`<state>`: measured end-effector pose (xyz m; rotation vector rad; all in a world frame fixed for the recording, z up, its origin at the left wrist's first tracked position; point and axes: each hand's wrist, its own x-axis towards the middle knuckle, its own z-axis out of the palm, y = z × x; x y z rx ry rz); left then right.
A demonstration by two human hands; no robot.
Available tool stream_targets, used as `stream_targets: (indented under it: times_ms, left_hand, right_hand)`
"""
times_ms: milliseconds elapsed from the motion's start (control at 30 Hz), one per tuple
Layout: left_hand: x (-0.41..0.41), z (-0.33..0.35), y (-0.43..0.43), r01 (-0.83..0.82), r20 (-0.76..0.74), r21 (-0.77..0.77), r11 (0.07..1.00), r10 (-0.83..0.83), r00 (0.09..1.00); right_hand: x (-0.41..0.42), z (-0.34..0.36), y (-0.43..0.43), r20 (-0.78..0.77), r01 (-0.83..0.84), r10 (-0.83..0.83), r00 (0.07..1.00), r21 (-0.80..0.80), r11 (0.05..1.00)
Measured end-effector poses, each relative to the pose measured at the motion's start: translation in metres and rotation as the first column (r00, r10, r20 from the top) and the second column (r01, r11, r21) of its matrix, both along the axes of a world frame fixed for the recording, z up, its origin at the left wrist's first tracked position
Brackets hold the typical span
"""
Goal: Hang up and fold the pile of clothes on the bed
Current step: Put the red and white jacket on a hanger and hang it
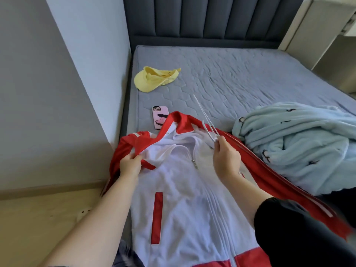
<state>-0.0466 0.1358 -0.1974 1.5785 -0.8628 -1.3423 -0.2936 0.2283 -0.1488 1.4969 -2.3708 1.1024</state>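
Observation:
A red and white zip jacket (179,189) lies front up across the near part of the bed (240,78), collar pointing away from me. My left hand (130,164) grips the jacket's left shoulder, bunching red and white fabric. My right hand (226,160) pinches the end of a thin white hanger (204,118) just above the collar; the hanger's wires slant up and to the left. To the right rests a light blue fleece garment (300,143) in a crumpled heap.
A yellow cap (154,79) sits on the mattress near the wall. A pink phone (160,117) rests beside the jacket's collar. The dark padded headboard (212,18) is at the back, a grey wall (57,93) on the left, wooden floor (38,218) below it.

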Motion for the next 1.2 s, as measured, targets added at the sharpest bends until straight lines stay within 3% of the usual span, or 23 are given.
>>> stream_targets:
  times_ms: [167, 400, 700, 833, 967, 1100, 1200]
  left_hand:
    - [-0.002, 0.049, 0.02, -0.047, -0.007, -0.071, 0.996, 0.047, 0.999]
    - [0.012, 0.107, 0.037, -0.086, 0.185, -0.016, 0.996, 0.088, 0.979]
    - [0.049, 0.137, 0.069, -0.092, 0.431, -0.103, 0.99, 0.127, 0.894]
    - [0.049, 0.151, 0.081, 0.091, 0.572, -0.244, 0.966, 0.068, 0.817]
    - [0.027, 0.17, 0.097, 0.345, 0.724, -0.346, 0.872, 0.014, 0.689]
    - [0.013, 0.195, 0.117, 0.53, 0.737, -0.428, 0.732, -0.057, 0.673]
    - [0.009, 0.209, 0.133, 0.658, 0.769, -0.44, 0.611, -0.121, 0.627]
  right_hand:
    - [0.011, 0.047, 0.014, 0.045, -0.048, 0.054, 0.998, -0.114, 0.992]
    - [0.036, 0.09, 0.039, 0.095, -0.001, 0.011, 0.995, -0.107, 0.994]
    - [0.034, 0.099, 0.057, 0.101, 0.034, -0.022, 0.995, -0.113, 0.993]
    - [0.041, 0.098, 0.059, 0.002, -0.002, 0.002, 1.0, -0.054, 0.999]
    - [0.062, 0.102, 0.058, -0.011, -0.059, 0.06, 0.998, 0.007, 0.998]
    - [0.081, 0.116, 0.047, 0.185, -0.184, 0.168, 0.968, 0.071, 0.98]
    - [0.089, 0.134, 0.039, 0.387, -0.292, 0.28, 0.878, -0.03, 0.956]
